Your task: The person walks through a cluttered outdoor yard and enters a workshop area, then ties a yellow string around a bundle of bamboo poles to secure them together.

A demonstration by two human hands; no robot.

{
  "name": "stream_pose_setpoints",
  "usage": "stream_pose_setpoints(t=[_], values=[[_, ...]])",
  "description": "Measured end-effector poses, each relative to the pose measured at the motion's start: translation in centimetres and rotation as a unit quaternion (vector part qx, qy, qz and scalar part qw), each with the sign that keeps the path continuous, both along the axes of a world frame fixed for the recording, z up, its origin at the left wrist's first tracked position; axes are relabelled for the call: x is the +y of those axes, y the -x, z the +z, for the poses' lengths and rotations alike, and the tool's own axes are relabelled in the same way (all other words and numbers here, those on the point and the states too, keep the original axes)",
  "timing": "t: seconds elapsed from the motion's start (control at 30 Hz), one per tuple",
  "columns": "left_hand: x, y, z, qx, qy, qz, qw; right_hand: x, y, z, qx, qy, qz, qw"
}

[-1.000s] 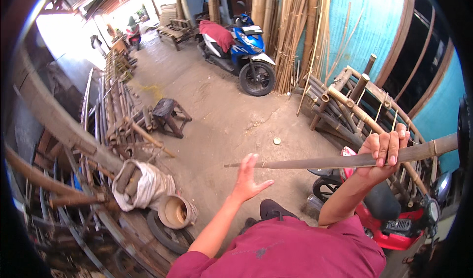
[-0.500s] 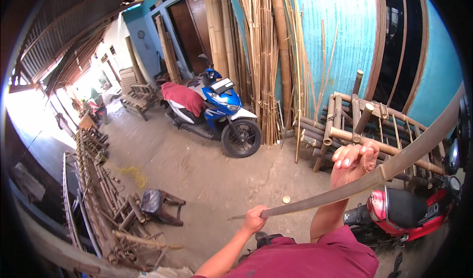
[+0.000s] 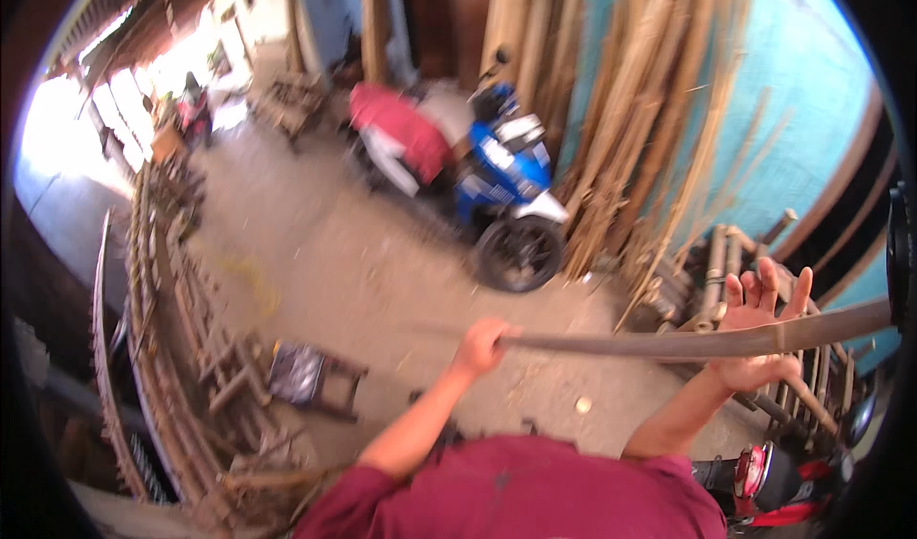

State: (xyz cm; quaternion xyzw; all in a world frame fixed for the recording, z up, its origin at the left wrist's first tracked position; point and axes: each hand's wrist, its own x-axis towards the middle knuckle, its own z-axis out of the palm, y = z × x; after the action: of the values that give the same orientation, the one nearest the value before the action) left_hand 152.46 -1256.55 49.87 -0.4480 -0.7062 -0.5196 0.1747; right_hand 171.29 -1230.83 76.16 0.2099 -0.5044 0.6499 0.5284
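Left hand [image 3: 482,344] grips the long, flat, bowed bamboo strip [image 3: 688,341]; right hand [image 3: 761,334] braces it, fingers spread

I am in a bamboo workshop yard. Tall bamboo poles [image 3: 621,128] lean on the blue wall [image 3: 793,128], and bamboo frames [image 3: 181,348] sit stacked beside me.

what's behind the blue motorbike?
Behind the blue motorbike tall bamboo poles lean against a turquoise wall, with a dark doorway further left. The poles' feet behind its front wheel are hidden.
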Motion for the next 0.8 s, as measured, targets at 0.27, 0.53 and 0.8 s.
stream_pose_setpoints(t=[0.27, 0.53, 0.8], values=[[-15.2, 25.8, 3.1, -0.088, 0.115, 0.177, 0.973, -16.7, 26.8, -0.8, -0.007, -0.111, 0.239, 0.965], [-31.2, 43.3, -3.5, -0.244, 0.155, 0.280, 0.916, -25.9, 55.6, -5.8, 0.013, 0.072, 0.244, 0.967], [-53.3, 46.4, -21.2, -0.593, 0.134, 0.511, 0.607, -39.3, 88.0, -9.5, 0.055, 0.064, 0.345, 0.935]])
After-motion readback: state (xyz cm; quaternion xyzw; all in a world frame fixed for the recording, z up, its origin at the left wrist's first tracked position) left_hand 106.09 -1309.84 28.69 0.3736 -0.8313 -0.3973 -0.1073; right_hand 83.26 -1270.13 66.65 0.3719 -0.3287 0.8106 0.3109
